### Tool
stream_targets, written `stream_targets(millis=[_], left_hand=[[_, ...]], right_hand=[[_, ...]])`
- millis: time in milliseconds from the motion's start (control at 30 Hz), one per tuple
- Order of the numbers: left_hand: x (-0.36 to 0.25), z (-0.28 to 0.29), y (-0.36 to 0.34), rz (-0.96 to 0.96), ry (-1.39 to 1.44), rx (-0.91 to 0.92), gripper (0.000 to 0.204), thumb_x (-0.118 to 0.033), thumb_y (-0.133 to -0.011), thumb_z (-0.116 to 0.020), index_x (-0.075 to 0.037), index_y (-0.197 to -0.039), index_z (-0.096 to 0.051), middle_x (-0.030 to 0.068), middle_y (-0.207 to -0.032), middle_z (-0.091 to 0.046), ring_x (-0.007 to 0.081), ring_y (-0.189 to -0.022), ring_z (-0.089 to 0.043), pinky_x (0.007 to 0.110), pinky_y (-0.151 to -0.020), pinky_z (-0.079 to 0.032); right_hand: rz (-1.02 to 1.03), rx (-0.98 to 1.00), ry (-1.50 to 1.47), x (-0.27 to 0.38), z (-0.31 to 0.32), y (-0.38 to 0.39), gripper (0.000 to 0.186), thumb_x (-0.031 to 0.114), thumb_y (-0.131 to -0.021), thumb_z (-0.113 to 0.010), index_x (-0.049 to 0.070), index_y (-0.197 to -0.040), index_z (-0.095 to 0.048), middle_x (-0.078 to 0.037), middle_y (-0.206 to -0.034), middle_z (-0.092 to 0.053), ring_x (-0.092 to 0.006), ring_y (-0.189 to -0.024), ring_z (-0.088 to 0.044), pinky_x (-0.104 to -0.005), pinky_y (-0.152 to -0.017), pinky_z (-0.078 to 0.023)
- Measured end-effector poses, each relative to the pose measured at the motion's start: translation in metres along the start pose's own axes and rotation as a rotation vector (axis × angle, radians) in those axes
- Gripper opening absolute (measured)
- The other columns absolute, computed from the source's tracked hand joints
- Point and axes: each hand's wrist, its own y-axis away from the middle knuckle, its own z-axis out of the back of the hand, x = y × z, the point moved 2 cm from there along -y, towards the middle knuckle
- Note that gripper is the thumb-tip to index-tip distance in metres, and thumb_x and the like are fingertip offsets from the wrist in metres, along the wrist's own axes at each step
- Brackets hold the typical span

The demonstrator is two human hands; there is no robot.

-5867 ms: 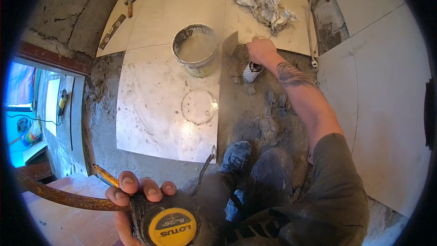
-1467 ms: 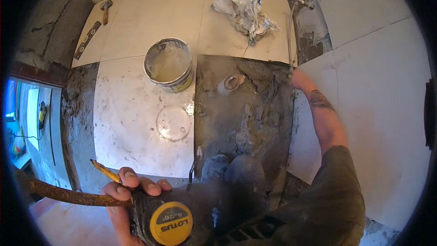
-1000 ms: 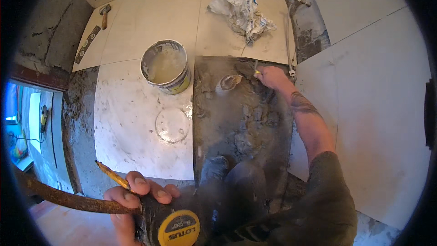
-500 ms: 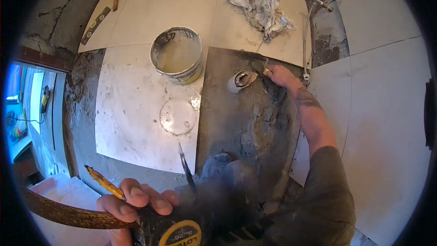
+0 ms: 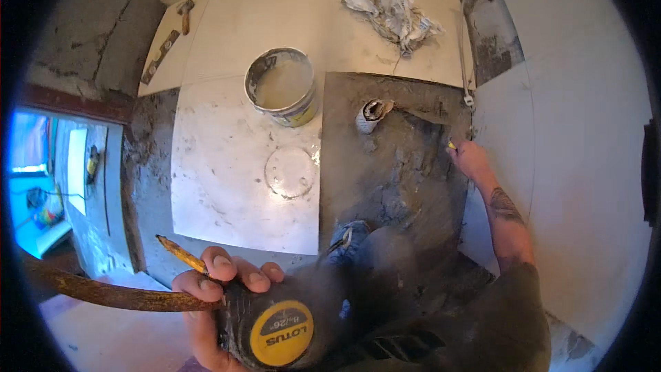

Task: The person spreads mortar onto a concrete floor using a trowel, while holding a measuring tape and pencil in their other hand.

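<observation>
Well below the bucket [image 5: 301, 118], the left hand [image 5: 206, 293] has its grip closed round one tape measure [image 5: 281, 334], a rusty strip [image 5: 131, 297] running out leftward, long axis nearly level; one pencil [image 5: 182, 254], pinched there too, slants tip up and left. Right of the bucket and lower, the right hand [image 5: 472, 160] grips one yellow-ended tool [image 5: 451, 145], pointing up-left, its blade hard to make out. Beyond the bucket: rightward, one crumpled bag [image 5: 391, 7]; leftward, one hammer [image 5: 185, 19], one level [image 5: 160, 58].
</observation>
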Motion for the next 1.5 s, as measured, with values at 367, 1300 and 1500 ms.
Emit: stream_targets(millis=[367, 1300, 1500], left_hand=[[-0.005, 0.010, 0.024, -0.018, 0.061, 0.018, 0.021, -0.025, -0.098, -0.037, -0.008, -0.102, -0.048, 0.0084, -0.111, -0.048, 0.0220, -0.092, -0.057, 0.046, -0.087, -0.046], [-0.028, 0.039, 0.046, -0.013, -0.080, 0.130, 0.028, -0.024, -0.101, -0.030, -0.008, -0.111, -0.049, 0.0008, -0.114, -0.047, 0.0198, -0.100, -0.053, 0.043, -0.094, -0.045], [-0.025, 0.030, 0.047, 0.010, -0.087, 0.167, 0.029, -0.024, -0.101, -0.031, -0.007, -0.113, -0.051, 0.0025, -0.119, -0.046, 0.0201, -0.100, -0.053, 0.042, -0.094, -0.045]], right_hand=[[-0.370, 0.060, -1.427, 0.112, -0.021, 0.080, 0.024, 0.024, -0.090, -0.059, 0.004, -0.104, -0.057, -0.001, -0.071, -0.054, -0.0079, -0.055, -0.051, -0.0237, -0.048, -0.044], [-0.409, 0.537, -1.626, 0.208, -0.188, 0.062, 0.029, 0.034, -0.093, -0.051, 0.006, -0.097, -0.053, -0.003, -0.061, -0.052, -0.0127, -0.044, -0.048, -0.0285, -0.037, -0.040], [-0.338, 0.409, -1.340, 0.210, -0.195, 0.061, 0.038, 0.042, -0.093, -0.048, 0.008, -0.078, -0.051, -0.001, -0.057, -0.051, -0.0127, -0.044, -0.047, -0.0299, -0.038, -0.039]])
